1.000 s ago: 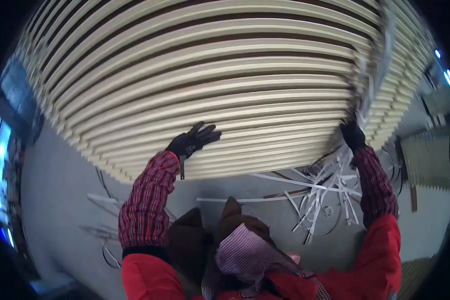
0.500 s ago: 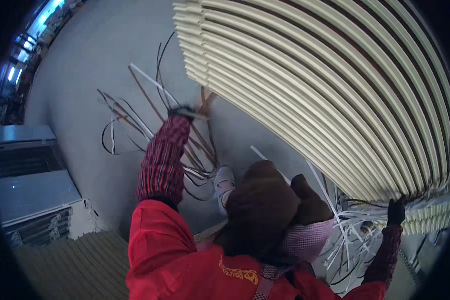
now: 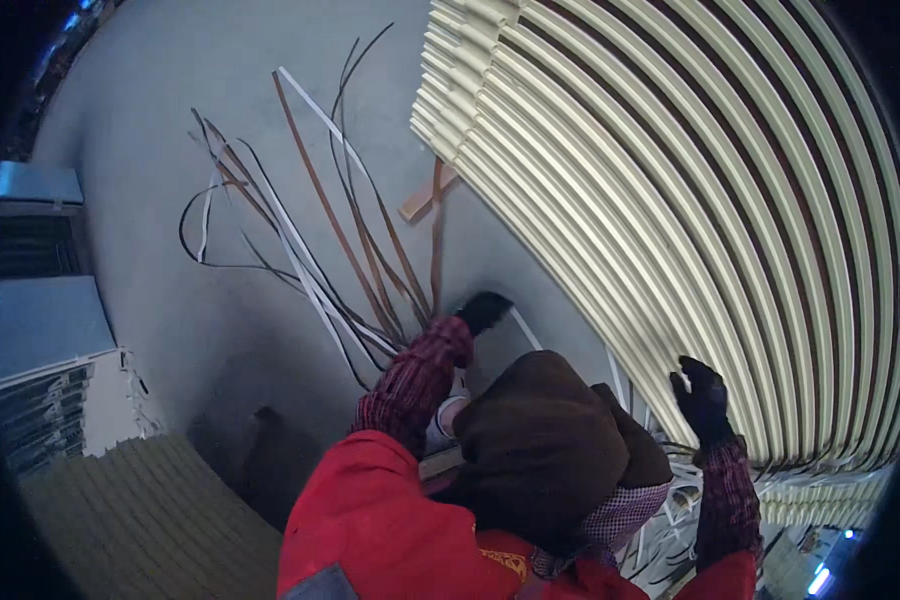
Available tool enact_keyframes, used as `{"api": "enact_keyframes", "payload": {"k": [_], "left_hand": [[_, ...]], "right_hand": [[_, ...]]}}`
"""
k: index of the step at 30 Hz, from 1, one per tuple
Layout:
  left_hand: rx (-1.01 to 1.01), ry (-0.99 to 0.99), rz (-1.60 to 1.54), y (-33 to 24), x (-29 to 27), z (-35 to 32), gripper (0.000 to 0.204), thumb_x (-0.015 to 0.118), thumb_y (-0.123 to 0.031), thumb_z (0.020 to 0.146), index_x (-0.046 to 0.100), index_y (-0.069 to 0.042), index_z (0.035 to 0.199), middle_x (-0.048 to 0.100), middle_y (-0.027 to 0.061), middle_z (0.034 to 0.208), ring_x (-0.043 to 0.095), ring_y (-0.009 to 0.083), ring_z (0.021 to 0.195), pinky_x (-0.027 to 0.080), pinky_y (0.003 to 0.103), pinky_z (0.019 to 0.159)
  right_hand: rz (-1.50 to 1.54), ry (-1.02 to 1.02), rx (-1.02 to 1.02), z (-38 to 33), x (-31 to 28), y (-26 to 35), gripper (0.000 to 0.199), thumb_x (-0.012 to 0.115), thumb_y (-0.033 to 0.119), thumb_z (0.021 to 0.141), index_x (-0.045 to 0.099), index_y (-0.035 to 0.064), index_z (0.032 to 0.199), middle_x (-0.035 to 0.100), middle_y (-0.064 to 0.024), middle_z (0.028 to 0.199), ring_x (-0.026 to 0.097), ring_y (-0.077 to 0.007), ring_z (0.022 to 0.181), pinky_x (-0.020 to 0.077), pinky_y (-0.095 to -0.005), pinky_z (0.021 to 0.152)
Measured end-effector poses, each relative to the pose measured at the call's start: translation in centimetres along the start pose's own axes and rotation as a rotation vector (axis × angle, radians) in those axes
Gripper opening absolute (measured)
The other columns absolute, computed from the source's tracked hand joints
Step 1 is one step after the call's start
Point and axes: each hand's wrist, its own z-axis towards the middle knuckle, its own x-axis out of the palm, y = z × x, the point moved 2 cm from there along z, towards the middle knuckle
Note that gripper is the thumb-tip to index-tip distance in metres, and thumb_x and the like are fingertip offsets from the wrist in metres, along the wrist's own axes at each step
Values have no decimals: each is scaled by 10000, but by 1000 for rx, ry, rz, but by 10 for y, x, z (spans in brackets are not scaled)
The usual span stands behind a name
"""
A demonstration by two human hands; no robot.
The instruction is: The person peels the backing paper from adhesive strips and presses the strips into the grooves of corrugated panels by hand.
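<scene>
Both my hands wear black gloves. Low over the grey floor, my left hand [image 3: 485, 311] is just above my brown-clad knee [image 3: 545, 415], close to the end of a narrow white strip [image 3: 522, 326]. Its fingers are dark and blurred, so I cannot see whether they hold anything. My right hand [image 3: 705, 402] has its thumb and fingers apart beside the lower edge of a large stack of cream ribbed slats [image 3: 660, 230]; whether it touches them is unclear. Long flat brown, black and white straps [image 3: 320, 190] fan out over the floor beyond my left forearm.
A small brown block [image 3: 425, 195] lies by the stack's left corner. Tangled white and dark strips [image 3: 670, 520] lie beneath my right forearm. At the left stand blue-topped units [image 3: 45, 320], with a ribbed brownish stack [image 3: 150, 520] nearer to me.
My left hand has come back from the straps toward my knee and moved right. My right hand has left the stack's lower right edge, moving up and left, its fingers now spread.
</scene>
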Motion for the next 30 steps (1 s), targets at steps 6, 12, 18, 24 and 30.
{"api": "enact_keyframes", "payload": {"k": [6, 12, 18, 24, 30], "left_hand": [[402, -1230, 583, -92, 3, 13, 400, 560, -244, 844, 530, 19, 1143, 582, 197, 1055, 581, 309, 911, 452, 389, 830], [-26, -221, 829, -11, -114, -22, 424, 528, -220, 853, 476, 7, 1207, 593, 170, 1072, 582, 312, 931, 467, 380, 832], [220, 181, -631, -241, 61, -28, 260, 548, -166, 866, 578, -36, 1089, 590, 37, 931, 527, 89, 628, 443, 235, 528], [349, 135, -1046, -302, 41, -57, 337, 521, -62, 856, 502, -27, 1191, 612, 52, 932, 475, 56, 564, 415, 236, 501], [724, -580, -1, -239, -27, -78, 327, 452, -3, 859, 464, 0, 1186, 586, 106, 1056, 585, 157, 807, 482, 252, 632]], "right_hand": [[107, 174, -331, 68, -8, 96, 312, 652, 261, 790, 613, 48, 1013, 638, -119, 916, 615, -292, 797, 486, -386, 698], [311, 513, -251, 72, 12, 112, 454, 613, 336, 831, 532, 66, 1186, 612, -164, 1032, 609, -273, 910, 484, -377, 795], [965, 491, 117, 82, 63, 95, 557, 658, 175, 819, 403, 50, 1298, 541, -97, 1163, 520, -154, 1006, 451, -320, 848], [1157, 533, 160, 76, 28, 101, 241, 567, 124, 860, 578, 4, 1069, 620, -70, 996, 543, -145, 974, 431, -297, 877], [-588, 136, -98, -95, -54, -161, 253, 573, 246, 839, 542, 67, 664, 569, -138, 593, 545, -311, 511, 394, -439, 461]]}}
